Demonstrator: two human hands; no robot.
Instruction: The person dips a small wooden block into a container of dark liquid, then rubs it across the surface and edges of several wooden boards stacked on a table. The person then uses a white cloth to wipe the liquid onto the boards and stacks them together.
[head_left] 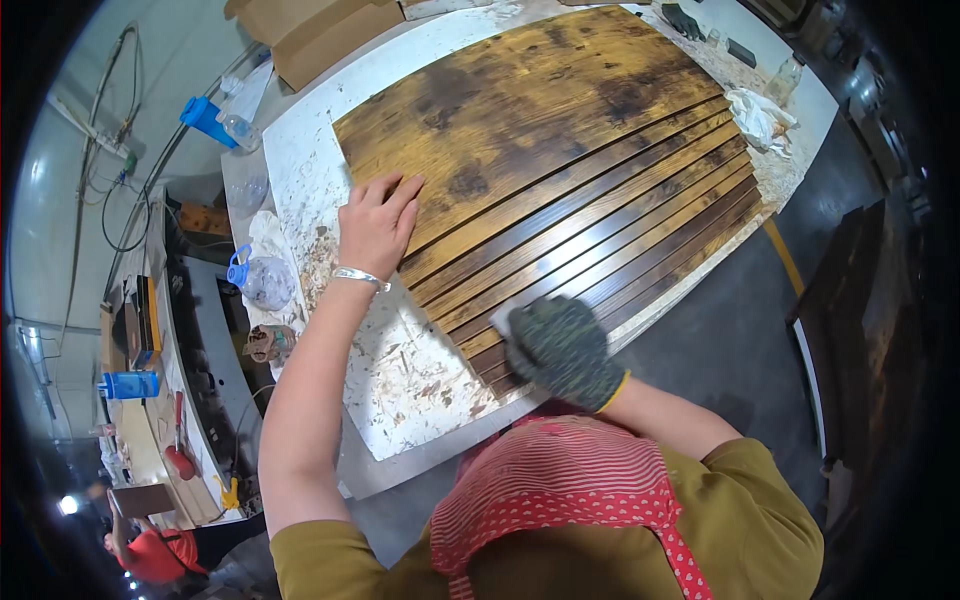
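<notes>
Brown-stained wooden boards [530, 120] lie overlapped like steps on the white worktable, their near edges showing as several narrow dark strips. My left hand [380, 225], bare and with a silver bracelet at the wrist, rests on the left edge of the topmost board, fingers stretched over its surface. A dark grey knitted glove covers my right hand [562, 350], which is closed over the left end of the lower strips. From under its fingers pokes a small pale flat piece [501, 319], mostly hidden, so its kind is unclear.
Paint-flecked, the white table [385, 400] shows left of the boards. Plastic bottles, including a blue-handled jug [265, 280], stand along its left side. A crumpled white cloth [762, 120] and glass bottle [785, 78] sit far right. Another person [165, 550] works at lower left.
</notes>
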